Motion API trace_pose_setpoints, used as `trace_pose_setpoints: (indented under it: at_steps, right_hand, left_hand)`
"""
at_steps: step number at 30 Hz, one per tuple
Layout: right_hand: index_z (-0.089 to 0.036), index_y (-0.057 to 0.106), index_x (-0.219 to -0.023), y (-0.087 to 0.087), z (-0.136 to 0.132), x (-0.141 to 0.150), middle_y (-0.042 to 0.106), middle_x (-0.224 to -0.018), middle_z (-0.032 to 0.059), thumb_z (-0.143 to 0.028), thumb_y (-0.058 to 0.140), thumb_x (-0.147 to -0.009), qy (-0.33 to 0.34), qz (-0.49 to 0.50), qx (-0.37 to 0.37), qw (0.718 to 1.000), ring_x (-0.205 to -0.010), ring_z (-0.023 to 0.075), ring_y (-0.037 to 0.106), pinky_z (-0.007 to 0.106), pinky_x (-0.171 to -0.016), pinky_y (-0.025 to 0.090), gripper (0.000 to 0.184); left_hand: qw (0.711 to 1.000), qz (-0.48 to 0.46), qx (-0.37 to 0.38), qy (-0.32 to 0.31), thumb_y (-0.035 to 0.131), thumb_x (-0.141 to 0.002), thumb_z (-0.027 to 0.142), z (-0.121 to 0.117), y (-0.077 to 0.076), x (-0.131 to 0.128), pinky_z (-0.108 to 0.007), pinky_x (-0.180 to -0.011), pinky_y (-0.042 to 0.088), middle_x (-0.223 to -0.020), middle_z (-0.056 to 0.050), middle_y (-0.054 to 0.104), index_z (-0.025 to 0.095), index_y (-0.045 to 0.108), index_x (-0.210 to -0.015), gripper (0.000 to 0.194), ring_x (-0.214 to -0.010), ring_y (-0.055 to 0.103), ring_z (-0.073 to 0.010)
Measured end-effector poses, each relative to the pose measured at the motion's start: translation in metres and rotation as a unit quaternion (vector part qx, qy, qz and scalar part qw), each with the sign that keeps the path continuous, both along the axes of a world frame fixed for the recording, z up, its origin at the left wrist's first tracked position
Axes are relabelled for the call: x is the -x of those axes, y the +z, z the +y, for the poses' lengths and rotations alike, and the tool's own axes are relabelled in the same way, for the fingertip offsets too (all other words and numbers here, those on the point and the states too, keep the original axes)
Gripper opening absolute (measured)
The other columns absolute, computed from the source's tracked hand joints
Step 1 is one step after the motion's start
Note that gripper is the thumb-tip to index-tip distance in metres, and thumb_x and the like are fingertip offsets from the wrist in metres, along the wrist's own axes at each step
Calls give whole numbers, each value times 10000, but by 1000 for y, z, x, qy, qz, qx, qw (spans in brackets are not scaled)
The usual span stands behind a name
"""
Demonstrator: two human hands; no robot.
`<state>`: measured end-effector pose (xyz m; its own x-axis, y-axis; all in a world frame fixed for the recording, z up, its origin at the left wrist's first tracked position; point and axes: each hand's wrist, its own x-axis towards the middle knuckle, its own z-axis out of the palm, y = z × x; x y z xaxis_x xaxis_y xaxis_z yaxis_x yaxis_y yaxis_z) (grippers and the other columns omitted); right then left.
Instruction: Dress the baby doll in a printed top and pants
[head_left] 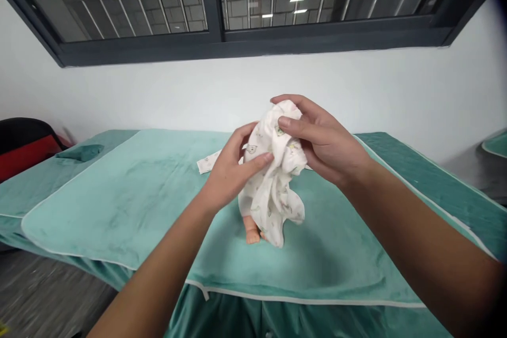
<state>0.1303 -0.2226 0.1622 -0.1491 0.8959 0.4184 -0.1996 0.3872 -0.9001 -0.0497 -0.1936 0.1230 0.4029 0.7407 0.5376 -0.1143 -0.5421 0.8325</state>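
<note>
A bunched white baby garment (pixel 273 190) with small printed figures hangs in front of me above the bed. My left hand (pixel 232 174) pinches its left side, with the thumb lying over the front. Higher up, my right hand (pixel 327 142) grips the top folds between thumb and fingers. Below the cloth shows a doll's foot (pixel 251 231), with a bit of a second one beside it. The rest of the doll is hidden behind the garment and my hands. Past my left hand lies a flat end of white printed cloth (pixel 208 162).
A light green plush sheet (pixel 138 195) with a white edge covers the bed. A darker green cover (pixel 428 185) shows at the right. Behind it are a white wall (pixel 178 95) and a barred window (pixel 222 10). A black and red chair (pixel 27 142) stands at far left.
</note>
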Motion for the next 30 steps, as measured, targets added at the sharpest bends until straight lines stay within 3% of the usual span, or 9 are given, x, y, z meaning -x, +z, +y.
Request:
trace_pose_setpoints:
  at_steps: [3,6,9,12,16,20,23,26,30]
  right_hand:
    - [-289,597,-1180,3,2,4,666,-1032,22,-377,822,-722,38,-21,-17,999,-910,211,654,347,-748,544,518]
    - [-268,598,-1185,3,4,5,671,-1081,36,-347,857,-679,38,-54,-34,997,-987,228,646,362,-802,539,574]
    - [-235,634,-1102,6,6,5,675,-1045,37,-351,832,-711,24,-97,-49,994,-954,218,642,365,-800,532,453]
    - [-213,654,-934,13,8,4,659,-943,26,-362,775,-776,-28,-122,-81,989,-881,198,622,356,-770,517,249]
    - [-238,624,-872,23,10,-5,606,-857,-3,-329,723,-820,-86,-88,-131,984,-850,185,599,341,-749,489,144]
    - [-248,611,-847,30,6,-9,568,-790,-20,-309,683,-822,-61,-50,-120,990,-744,162,573,303,-643,443,97]
    - [-223,630,-814,33,1,-3,549,-726,-21,-254,652,-816,-16,-57,-100,993,-626,126,500,269,-552,360,37]
    - [-219,637,-818,35,1,8,561,-732,-22,-250,650,-830,-21,-77,-92,993,-615,117,495,263,-559,357,36]
    - [-250,617,-854,35,8,21,556,-766,-26,-373,673,-854,-80,-54,-89,991,-718,152,568,276,-622,420,136]
  left_hand:
    - [1000,-18,14,11,728,-824,361,12,13,5,-338,-863,520,-1117,-56,663,214,580,-1053,309,-1034,630,-213]
    - [998,-38,11,41,735,-809,331,14,23,11,-280,-721,507,-915,-13,640,208,552,-913,244,-840,620,-164]
    - [996,-61,10,61,759,-772,290,10,34,16,-264,-660,498,-877,1,630,214,546,-914,267,-777,612,-153]
    - [998,-48,18,38,787,-731,273,8,46,26,-273,-641,512,-863,-1,650,217,571,-953,315,-771,637,-170]
    - [999,-25,35,1,770,-758,333,14,60,44,-308,-658,538,-834,-21,668,207,609,-916,259,-809,671,-212]
    - [993,-111,18,-22,611,-883,328,21,71,56,-371,-831,533,-933,-46,661,184,613,-933,152,-1009,663,-257]
    - [987,-161,13,-10,504,-923,299,22,76,58,-405,-910,506,-1000,-51,644,170,625,-916,177,-1110,633,-279]
    - [994,-107,11,-20,508,-915,374,21,78,58,-360,-789,530,-936,-55,657,176,663,-929,252,-1002,674,-267]
    - [988,101,42,-108,688,-826,498,14,74,55,-284,-577,482,-871,-70,699,170,699,-1015,379,-743,677,-216]
